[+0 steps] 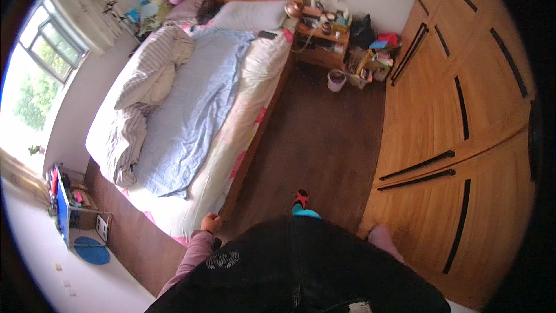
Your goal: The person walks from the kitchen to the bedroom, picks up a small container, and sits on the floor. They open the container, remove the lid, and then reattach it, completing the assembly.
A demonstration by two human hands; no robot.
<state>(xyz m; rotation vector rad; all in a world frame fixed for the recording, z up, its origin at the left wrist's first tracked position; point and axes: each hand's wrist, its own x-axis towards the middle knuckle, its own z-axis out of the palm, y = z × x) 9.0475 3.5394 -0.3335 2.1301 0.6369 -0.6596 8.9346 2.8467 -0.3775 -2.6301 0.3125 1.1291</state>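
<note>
My left hand [210, 222] hangs beside the near corner of the bed [204, 220], apart from it, its fingers curled in with nothing visible in them. A mauve sleeve covers that arm. My right hand [369, 230] is low in front of the wooden wardrobe [420, 197]. Its fingers are blurred against the wood, so I cannot make out their shape or whether they touch it. A blue sheet [194, 104] lies spread along the mattress. A striped quilt [147, 75] is bunched along its window side, and a grey pillow [249, 15] rests by the headboard.
Dark wooden floor [318, 127] runs between bed and wardrobe; my foot in a red sandal [301, 198] stands on it. Beyond are a cluttered nightstand [318, 55], a white bin [336, 80] and piled bags [376, 61]. A low table [63, 214] and blue round stool [91, 250] stand left.
</note>
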